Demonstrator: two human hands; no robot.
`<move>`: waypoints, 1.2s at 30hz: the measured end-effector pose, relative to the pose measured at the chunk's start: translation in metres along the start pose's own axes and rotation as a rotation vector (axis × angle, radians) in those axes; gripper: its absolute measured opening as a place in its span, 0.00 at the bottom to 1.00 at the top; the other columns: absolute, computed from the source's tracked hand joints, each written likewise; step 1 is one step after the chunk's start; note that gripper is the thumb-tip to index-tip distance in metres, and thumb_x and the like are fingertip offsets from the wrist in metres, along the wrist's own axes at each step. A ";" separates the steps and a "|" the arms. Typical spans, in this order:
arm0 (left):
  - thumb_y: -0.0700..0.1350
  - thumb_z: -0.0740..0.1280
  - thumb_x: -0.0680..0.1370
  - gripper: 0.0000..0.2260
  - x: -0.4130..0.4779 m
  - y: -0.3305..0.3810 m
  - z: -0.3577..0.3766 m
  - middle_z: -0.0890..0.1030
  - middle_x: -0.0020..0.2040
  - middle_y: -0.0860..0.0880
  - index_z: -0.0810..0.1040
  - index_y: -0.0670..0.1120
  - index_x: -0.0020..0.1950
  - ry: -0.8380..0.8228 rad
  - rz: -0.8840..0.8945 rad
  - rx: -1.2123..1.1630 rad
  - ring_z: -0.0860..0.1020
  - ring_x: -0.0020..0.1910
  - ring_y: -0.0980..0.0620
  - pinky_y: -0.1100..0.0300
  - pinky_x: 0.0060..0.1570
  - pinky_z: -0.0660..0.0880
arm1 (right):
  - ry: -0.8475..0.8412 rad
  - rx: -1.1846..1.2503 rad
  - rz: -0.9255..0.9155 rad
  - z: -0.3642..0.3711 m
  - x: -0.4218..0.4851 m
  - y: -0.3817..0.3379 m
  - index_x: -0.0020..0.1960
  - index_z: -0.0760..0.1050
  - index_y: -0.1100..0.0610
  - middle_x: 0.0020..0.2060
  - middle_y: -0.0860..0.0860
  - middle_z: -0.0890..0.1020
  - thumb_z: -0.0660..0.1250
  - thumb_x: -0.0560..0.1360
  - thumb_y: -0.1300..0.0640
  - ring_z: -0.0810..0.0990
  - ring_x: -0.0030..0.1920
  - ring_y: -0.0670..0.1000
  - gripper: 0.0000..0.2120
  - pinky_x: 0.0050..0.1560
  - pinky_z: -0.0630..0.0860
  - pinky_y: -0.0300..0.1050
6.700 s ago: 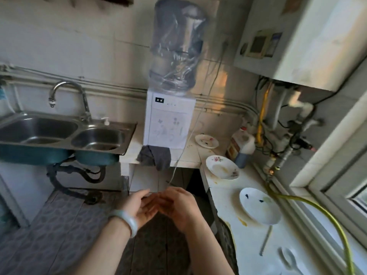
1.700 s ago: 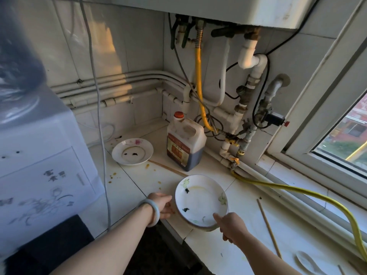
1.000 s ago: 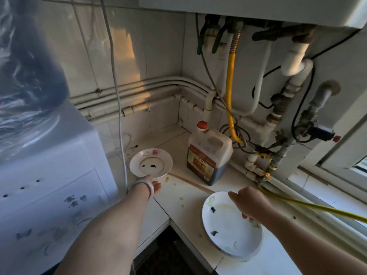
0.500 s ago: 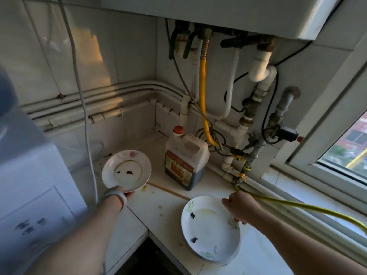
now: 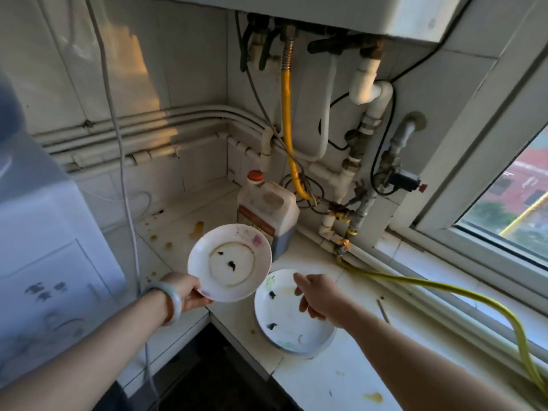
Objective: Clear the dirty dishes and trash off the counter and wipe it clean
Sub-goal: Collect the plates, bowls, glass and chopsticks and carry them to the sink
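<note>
My left hand (image 5: 186, 295), with a pale bangle on the wrist, grips the near rim of a small dirty white plate (image 5: 229, 262) and holds it up above the counter. A larger dirty white plate (image 5: 284, 327) with dark scraps lies on the white counter (image 5: 332, 378) near its front edge. My right hand (image 5: 317, 295) hovers over that plate's far side with fingers loosely bent, holding nothing. Yellow-brown stains (image 5: 197, 228) mark the counter at the back corner.
A dark liquid jug with an orange cap (image 5: 267, 212) stands in the corner behind the plates. A yellow hose (image 5: 444, 289) runs along the window sill. A chopstick (image 5: 382, 310) lies right of the plates. The water dispenser (image 5: 44, 262) stands at left, a white cable (image 5: 130, 232) hanging beside it.
My left hand has lifted the small plate off the back counter and brought it toward the larger plate. My right hand has let go of the large plate's rim and hovers above it.
</note>
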State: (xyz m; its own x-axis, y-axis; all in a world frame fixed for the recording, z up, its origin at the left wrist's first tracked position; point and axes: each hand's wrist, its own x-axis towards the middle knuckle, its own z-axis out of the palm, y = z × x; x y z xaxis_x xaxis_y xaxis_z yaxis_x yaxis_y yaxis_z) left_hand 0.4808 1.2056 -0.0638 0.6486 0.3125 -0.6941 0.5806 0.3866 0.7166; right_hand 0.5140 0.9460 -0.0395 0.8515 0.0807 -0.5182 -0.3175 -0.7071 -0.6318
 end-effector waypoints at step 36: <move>0.37 0.70 0.72 0.02 0.008 -0.071 0.085 0.83 0.36 0.45 0.79 0.42 0.42 0.048 0.287 0.681 0.84 0.35 0.47 0.51 0.48 0.81 | 0.132 0.148 0.265 0.024 -0.011 0.102 0.41 0.74 0.63 0.29 0.53 0.78 0.54 0.79 0.54 0.68 0.23 0.48 0.17 0.24 0.64 0.38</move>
State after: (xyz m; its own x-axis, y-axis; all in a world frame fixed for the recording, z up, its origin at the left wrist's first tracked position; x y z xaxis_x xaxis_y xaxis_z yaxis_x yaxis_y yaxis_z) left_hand 0.4861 1.1069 -0.1142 0.8076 0.3639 -0.4640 0.5783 -0.3351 0.7438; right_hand 0.4624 0.8898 -0.1121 0.7751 -0.1910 -0.6023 -0.5838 -0.5810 -0.5670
